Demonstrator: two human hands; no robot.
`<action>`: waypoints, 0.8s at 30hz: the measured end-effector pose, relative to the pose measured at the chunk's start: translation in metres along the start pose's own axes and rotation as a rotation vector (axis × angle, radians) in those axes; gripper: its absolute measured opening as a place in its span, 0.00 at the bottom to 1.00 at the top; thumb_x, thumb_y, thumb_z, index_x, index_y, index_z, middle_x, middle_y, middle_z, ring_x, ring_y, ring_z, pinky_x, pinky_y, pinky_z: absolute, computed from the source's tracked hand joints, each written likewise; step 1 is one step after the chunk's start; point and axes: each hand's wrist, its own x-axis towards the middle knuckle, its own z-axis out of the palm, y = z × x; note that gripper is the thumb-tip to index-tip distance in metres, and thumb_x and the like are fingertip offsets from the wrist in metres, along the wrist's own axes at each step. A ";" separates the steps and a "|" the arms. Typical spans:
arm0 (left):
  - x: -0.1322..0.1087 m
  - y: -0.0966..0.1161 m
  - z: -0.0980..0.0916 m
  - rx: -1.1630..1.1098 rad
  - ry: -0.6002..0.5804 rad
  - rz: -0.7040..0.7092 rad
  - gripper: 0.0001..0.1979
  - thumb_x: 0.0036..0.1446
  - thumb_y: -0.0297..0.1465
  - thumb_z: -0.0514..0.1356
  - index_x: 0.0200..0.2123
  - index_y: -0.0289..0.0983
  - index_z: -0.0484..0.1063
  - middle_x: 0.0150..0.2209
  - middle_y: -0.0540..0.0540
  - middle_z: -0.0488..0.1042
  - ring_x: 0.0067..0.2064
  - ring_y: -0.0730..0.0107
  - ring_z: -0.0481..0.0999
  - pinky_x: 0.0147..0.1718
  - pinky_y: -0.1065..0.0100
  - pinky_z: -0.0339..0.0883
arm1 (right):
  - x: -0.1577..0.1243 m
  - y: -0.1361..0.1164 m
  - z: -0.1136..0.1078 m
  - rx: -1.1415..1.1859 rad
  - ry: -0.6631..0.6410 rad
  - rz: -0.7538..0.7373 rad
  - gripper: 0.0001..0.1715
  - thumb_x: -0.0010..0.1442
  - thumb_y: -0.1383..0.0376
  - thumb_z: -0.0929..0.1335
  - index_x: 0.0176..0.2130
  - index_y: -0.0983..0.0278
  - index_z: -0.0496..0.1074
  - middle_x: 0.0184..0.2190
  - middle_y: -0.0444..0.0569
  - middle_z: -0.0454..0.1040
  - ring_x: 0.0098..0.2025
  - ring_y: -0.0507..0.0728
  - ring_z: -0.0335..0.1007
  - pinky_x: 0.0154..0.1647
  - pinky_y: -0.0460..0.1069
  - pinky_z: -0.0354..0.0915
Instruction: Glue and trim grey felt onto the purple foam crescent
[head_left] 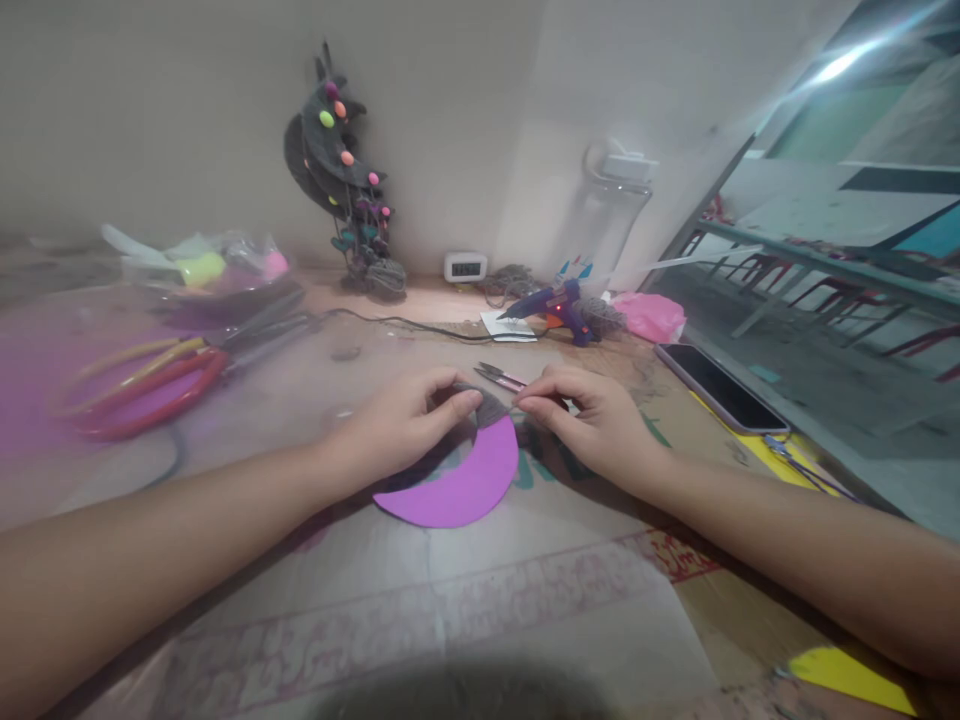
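Note:
A purple foam crescent lies before me, its upper tip wrapped in dark grey yarn. My left hand pinches that wrapped tip between thumb and fingers. At the right edge of the wrapping, my right hand is closed in a pinch, apparently on the yarn's strand, which is too thin to make out clearly. Just behind the crescent, between both hands, rests a small pair of thread snips.
Red-and-yellow-handled scissors lie at left. A glue gun, a small digital clock, a clear bottle and a pink bag stand at the back. A decorated grey crescent leans on the wall. A phone lies at right.

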 end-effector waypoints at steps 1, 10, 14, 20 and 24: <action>0.000 0.000 0.000 -0.006 -0.002 -0.002 0.17 0.64 0.42 0.50 0.34 0.38 0.71 0.30 0.49 0.76 0.34 0.66 0.74 0.33 0.67 0.64 | 0.000 -0.001 0.000 0.001 0.006 0.002 0.08 0.61 0.63 0.68 0.32 0.62 0.76 0.27 0.45 0.75 0.29 0.52 0.68 0.32 0.47 0.61; 0.000 -0.001 0.000 -0.030 -0.015 -0.021 0.17 0.64 0.43 0.51 0.36 0.38 0.71 0.33 0.49 0.77 0.36 0.65 0.75 0.34 0.67 0.65 | -0.002 -0.001 0.004 0.140 -0.025 0.213 0.09 0.60 0.60 0.68 0.33 0.63 0.72 0.22 0.42 0.71 0.23 0.50 0.66 0.26 0.46 0.61; 0.000 -0.001 0.000 -0.086 -0.022 -0.032 0.16 0.64 0.43 0.51 0.35 0.38 0.71 0.32 0.49 0.76 0.35 0.66 0.75 0.34 0.68 0.65 | -0.002 -0.001 0.005 0.174 -0.049 0.267 0.10 0.61 0.59 0.67 0.33 0.63 0.71 0.22 0.42 0.71 0.22 0.50 0.65 0.24 0.46 0.60; 0.000 -0.004 0.001 -0.145 -0.074 -0.036 0.16 0.64 0.43 0.52 0.35 0.37 0.71 0.30 0.49 0.75 0.32 0.68 0.74 0.31 0.69 0.65 | -0.003 -0.004 0.005 0.235 -0.068 0.290 0.10 0.61 0.58 0.67 0.32 0.63 0.70 0.19 0.41 0.69 0.20 0.49 0.64 0.21 0.45 0.59; 0.000 -0.003 0.001 -0.166 -0.103 -0.036 0.16 0.63 0.42 0.52 0.36 0.37 0.72 0.30 0.48 0.75 0.32 0.68 0.73 0.30 0.69 0.65 | -0.005 -0.006 0.004 0.250 -0.059 0.280 0.11 0.61 0.58 0.67 0.33 0.63 0.70 0.19 0.40 0.68 0.19 0.49 0.64 0.20 0.45 0.58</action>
